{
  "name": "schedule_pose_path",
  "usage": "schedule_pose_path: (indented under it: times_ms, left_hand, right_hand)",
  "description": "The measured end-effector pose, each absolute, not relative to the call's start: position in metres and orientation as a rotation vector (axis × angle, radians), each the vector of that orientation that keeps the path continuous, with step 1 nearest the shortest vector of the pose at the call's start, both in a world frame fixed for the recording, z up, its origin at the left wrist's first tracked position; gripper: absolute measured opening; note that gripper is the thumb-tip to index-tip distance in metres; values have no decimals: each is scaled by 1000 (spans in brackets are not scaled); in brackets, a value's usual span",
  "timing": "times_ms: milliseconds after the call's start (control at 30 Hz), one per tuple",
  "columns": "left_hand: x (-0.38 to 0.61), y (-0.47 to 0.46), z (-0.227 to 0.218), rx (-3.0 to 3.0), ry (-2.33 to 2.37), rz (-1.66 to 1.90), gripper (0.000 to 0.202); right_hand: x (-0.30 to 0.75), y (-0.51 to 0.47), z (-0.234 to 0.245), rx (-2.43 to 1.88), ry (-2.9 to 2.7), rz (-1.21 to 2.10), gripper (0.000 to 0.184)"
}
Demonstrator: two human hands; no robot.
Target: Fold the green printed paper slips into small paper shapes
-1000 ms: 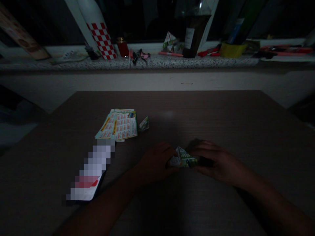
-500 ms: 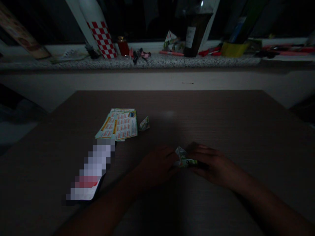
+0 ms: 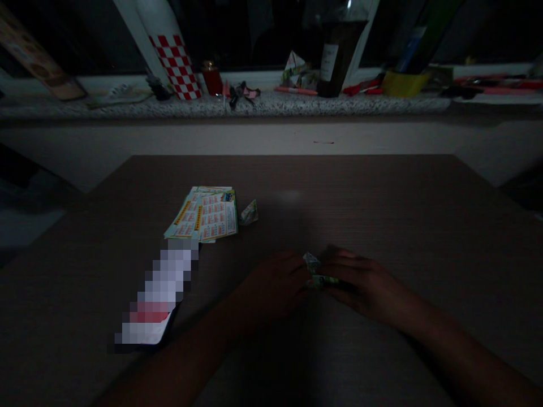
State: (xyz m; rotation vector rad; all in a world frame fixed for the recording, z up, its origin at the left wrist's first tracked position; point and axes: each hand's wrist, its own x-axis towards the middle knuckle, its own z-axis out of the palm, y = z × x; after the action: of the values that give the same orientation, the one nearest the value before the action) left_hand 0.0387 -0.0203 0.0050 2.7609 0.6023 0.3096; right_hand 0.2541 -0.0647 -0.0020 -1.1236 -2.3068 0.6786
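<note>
A small folded piece of printed paper, white and green, lies on the dark wooden table between my two hands. My left hand presses against its left side with the fingers curled in. From the right, my right hand pinches its other edge with bent fingers. Only a narrow strip of the paper shows between the hands. The scene is very dim.
A stack of printed calendar cards and a small folded paper piece lie to the upper left. A blurred flat object lies at left. The windowsill behind holds a checkered roll, a dark bottle and clutter.
My hands have closed in on the folded paper, and less of it shows now than a second ago. The paper looks more compact.
</note>
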Motion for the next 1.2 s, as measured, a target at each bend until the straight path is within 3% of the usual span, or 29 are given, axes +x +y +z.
schedule_pose_path:
  times_ms: [433,667,1200]
  left_hand:
    - [40,-21,4,2793,562,277,11]
    - [39,-21,3,2716,657,268,17]
    - [40,-20,-2,2410,907,394,18]
  right_hand:
    - [251,-65,2,-1136,-2344,659,17]
    - [250,-66,1,-1150,-2326,644,27]
    - [252,-64,-7,-1263,-2392,423,19]
